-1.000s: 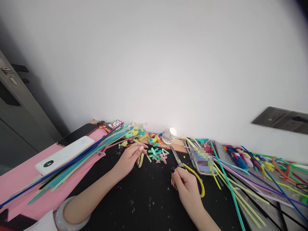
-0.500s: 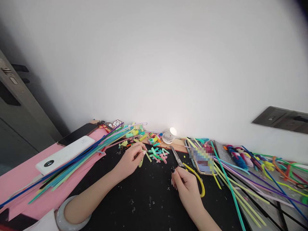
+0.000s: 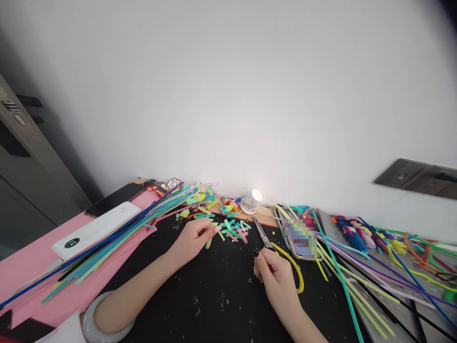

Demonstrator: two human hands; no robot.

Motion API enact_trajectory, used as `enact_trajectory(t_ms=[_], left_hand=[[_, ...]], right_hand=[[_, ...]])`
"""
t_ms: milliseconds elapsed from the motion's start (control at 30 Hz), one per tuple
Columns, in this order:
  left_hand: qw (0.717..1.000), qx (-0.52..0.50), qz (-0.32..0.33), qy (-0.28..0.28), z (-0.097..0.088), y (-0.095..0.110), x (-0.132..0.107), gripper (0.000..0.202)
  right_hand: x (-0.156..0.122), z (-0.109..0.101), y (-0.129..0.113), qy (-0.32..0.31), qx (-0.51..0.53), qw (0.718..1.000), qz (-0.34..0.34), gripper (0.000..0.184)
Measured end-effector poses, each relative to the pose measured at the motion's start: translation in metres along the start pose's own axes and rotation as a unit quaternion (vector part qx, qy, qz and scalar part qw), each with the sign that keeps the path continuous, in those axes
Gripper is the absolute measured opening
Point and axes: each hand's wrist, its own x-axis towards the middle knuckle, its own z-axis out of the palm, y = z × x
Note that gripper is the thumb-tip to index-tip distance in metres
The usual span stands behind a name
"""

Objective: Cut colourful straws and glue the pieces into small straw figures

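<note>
My left hand (image 3: 195, 238) is over the far part of the black mat (image 3: 214, 295), thumb and forefinger pinched at the edge of a pile of short cut chenille stem pieces (image 3: 231, 229). Whatever it holds, if anything, is hidden. Yellow-green pieces (image 3: 208, 243) lie right under its fingertips. My right hand (image 3: 277, 276) is curled closed on the mat, thumb against the fingers; its inside is hidden. Just beyond it are scissors (image 3: 263, 232) with their blades pointing away and the handles partly covered. A yellow curved strip (image 3: 299, 274) runs beside that hand.
Long chenille stems lie in a bundle (image 3: 135, 228) at left and another (image 3: 357, 281) at right. A phone (image 3: 303, 243), a paper cup (image 3: 252, 202), a white power bank (image 3: 96, 228) and a dark phone (image 3: 116, 199) surround the mat. Yarn-wrapped figures (image 3: 352, 233) lie at right, below the wall.
My left hand has shifted slightly, its thumb and fingertips moving a little right toward the cut pieces. My right hand and the scissors stay in place.
</note>
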Motion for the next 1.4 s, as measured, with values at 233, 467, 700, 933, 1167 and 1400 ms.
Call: enact_trajectory(t_ms=[233, 467, 700, 933, 1167, 1400], left_hand=[[0.999, -0.011, -0.029, -0.008, 0.001, -0.003, 0.001, 0.033], [0.998, 0.03, -0.057, -0.023, 0.0, -0.004, 0.002, 0.027], [0.997, 0.033, -0.068, -0.023, 0.001, -0.011, 0.002, 0.028], [0.997, 0.034, -0.072, -0.006, -0.001, -0.005, 0.001, 0.02], [0.997, 0.031, -0.072, -0.013, 0.0, -0.006, 0.001, 0.015], [0.989, 0.141, -0.038, 0.014, -0.002, -0.007, 0.001, 0.032]], right_hand=[[0.0, -0.001, -0.003, 0.005, -0.005, 1.0, -0.007, 0.041], [0.0, -0.002, -0.003, 0.004, -0.009, 1.0, -0.008, 0.04], [0.0, -0.002, -0.002, 0.002, -0.012, 1.0, -0.007, 0.04], [0.0, -0.002, -0.004, 0.003, -0.011, 1.0, -0.012, 0.04], [0.0, -0.002, -0.004, 0.003, -0.01, 1.0, -0.012, 0.04], [0.0, -0.002, -0.003, 0.001, -0.01, 1.0, -0.007, 0.04]])
